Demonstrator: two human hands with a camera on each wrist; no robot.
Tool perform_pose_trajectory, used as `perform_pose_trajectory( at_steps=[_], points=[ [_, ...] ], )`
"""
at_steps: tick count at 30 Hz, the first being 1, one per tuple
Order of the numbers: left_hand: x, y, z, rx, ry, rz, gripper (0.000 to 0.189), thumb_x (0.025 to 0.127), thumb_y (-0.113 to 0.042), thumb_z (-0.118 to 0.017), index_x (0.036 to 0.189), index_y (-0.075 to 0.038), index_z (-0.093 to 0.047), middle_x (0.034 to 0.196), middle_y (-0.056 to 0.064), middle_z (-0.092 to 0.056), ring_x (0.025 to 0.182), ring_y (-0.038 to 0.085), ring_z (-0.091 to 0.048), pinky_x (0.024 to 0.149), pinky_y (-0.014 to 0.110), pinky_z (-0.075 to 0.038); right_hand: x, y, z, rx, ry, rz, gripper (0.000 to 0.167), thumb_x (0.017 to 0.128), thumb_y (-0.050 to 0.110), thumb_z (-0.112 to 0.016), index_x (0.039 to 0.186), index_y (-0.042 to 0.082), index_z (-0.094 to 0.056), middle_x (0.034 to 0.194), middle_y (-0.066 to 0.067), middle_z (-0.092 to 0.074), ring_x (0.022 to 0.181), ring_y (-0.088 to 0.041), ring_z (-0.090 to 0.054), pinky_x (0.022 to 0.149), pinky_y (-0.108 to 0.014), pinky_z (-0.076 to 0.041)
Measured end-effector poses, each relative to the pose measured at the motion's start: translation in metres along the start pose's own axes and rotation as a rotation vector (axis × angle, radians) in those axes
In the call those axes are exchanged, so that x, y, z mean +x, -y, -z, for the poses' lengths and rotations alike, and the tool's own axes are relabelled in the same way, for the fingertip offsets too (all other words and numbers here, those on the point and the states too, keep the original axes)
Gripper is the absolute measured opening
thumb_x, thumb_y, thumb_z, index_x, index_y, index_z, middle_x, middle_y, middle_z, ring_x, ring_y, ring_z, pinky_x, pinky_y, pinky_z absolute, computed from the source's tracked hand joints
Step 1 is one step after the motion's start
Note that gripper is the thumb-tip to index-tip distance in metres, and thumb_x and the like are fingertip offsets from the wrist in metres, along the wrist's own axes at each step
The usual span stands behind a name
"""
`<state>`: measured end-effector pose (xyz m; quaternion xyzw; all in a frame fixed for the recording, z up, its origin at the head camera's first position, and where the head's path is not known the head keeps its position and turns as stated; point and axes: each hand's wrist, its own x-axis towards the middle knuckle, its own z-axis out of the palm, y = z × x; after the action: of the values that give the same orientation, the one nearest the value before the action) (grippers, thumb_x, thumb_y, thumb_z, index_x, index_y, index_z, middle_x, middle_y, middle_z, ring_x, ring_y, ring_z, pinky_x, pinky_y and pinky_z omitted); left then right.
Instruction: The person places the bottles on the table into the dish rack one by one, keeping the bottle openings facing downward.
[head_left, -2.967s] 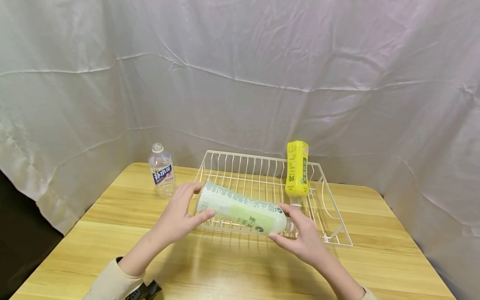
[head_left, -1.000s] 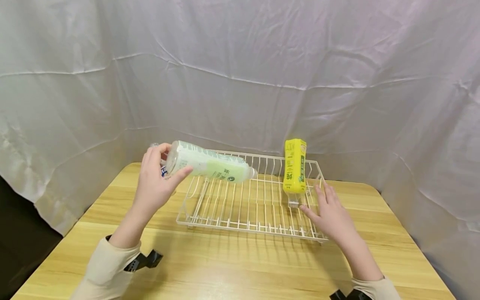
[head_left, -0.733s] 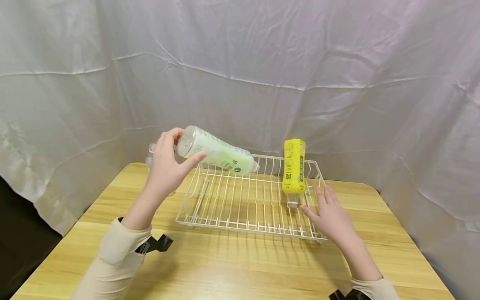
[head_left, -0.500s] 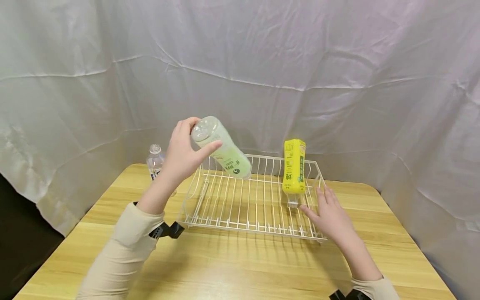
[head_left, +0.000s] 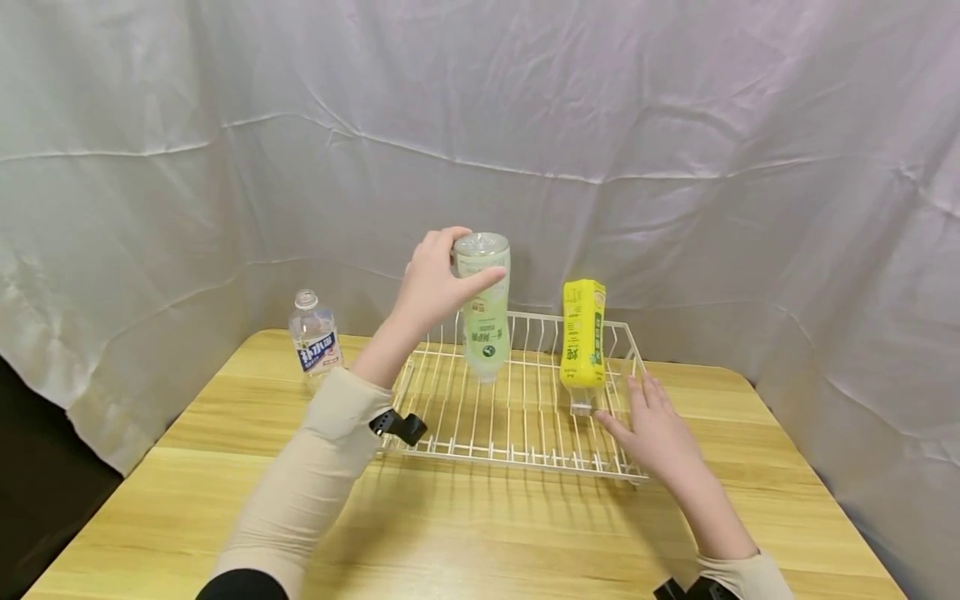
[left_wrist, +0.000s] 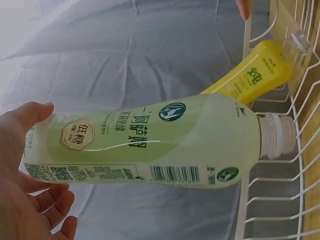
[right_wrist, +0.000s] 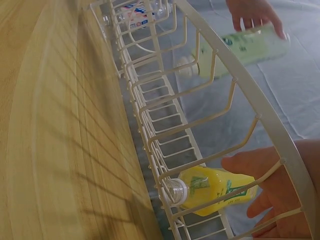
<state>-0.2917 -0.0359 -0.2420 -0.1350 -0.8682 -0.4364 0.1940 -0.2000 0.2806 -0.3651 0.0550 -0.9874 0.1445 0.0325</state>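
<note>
My left hand (head_left: 433, 287) grips a pale green drink bottle (head_left: 487, 329) round its base end. The bottle hangs upside down above a white wire rack (head_left: 632, 342), its uncapped neck pointing down. In the left wrist view, thumb and fingers curl round the base of the green bottle (left_wrist: 145, 140). My right hand (head_left: 656, 429) rests at the rack's right side with fingers extended, close to a yellow bottle (head_left: 582, 333). That yellow bottle stands neck-down in the rack. From the right wrist view, the right hand (right_wrist: 282, 190) lies behind the rack's rim wires, beside the yellow bottle (right_wrist: 215, 190).
An uncapped clear bottle (head_left: 317, 342) with a blue and white label stands upright on the wooden table (head_left: 480, 533), left of the rack. Grey cloth (head_left: 480, 100) hangs behind and at both sides.
The right hand has let go of the green bottle and moved to the rack's right side. The left hand has carried the bottle up and right, turning it from lying flat to neck-down.
</note>
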Motion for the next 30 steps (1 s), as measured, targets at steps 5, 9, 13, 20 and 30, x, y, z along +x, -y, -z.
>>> perform_pose_trajectory(
  at_steps=[5,9,13,20,30],
  points=[
    [0.010,-0.002,-0.022,0.003,0.046,0.027,0.075,0.076,-0.059,-0.072,0.135,-0.017,-0.052,0.124,0.004,-0.056,0.113,0.022,-0.050,0.095,0.047,-0.043,0.000,-0.001,0.000,0.003,-0.008,0.001,0.090,0.097,0.057,-0.045,0.153,-0.005,-0.012,0.156,-0.035,-0.005,0.144,-0.054,-0.008,0.116,-0.064,-0.012],
    [0.016,-0.002,-0.036,0.020,0.076,0.047,0.077,0.076,-0.060,-0.072,0.136,-0.016,-0.051,0.125,0.006,-0.056,0.115,0.024,-0.051,0.099,0.049,-0.041,0.000,-0.001,0.000,-0.004,-0.005,-0.005,0.090,0.097,0.057,-0.045,0.153,-0.005,-0.012,0.157,-0.035,-0.006,0.145,-0.053,-0.009,0.116,-0.064,-0.012],
    [0.021,0.001,-0.049,0.027,0.103,0.079,0.079,0.076,-0.060,-0.071,0.137,-0.016,-0.049,0.126,0.007,-0.056,0.115,0.025,-0.051,0.098,0.049,-0.043,0.000,0.000,0.000,-0.009,-0.007,-0.005,0.089,0.097,0.057,-0.045,0.153,-0.005,-0.013,0.157,-0.035,-0.007,0.145,-0.053,-0.009,0.116,-0.064,-0.013],
    [0.026,0.012,-0.071,0.061,0.150,0.111,0.083,0.077,-0.062,-0.070,0.140,-0.014,-0.047,0.126,0.008,-0.057,0.115,0.025,-0.053,0.098,0.048,-0.044,-0.002,0.001,0.000,-0.022,-0.016,-0.001,0.088,0.097,0.056,-0.045,0.152,-0.006,-0.017,0.156,-0.036,-0.009,0.144,-0.053,-0.011,0.116,-0.063,-0.014],
    [0.026,0.016,-0.091,0.119,0.224,0.127,0.083,0.079,-0.063,-0.067,0.142,-0.013,-0.045,0.136,0.010,-0.053,0.125,0.029,-0.050,0.106,0.049,-0.040,-0.004,0.003,-0.001,-0.013,-0.006,-0.008,0.091,0.096,0.062,-0.041,0.152,-0.006,-0.017,0.157,-0.035,-0.008,0.145,-0.052,-0.010,0.116,-0.063,-0.014]
  ],
)
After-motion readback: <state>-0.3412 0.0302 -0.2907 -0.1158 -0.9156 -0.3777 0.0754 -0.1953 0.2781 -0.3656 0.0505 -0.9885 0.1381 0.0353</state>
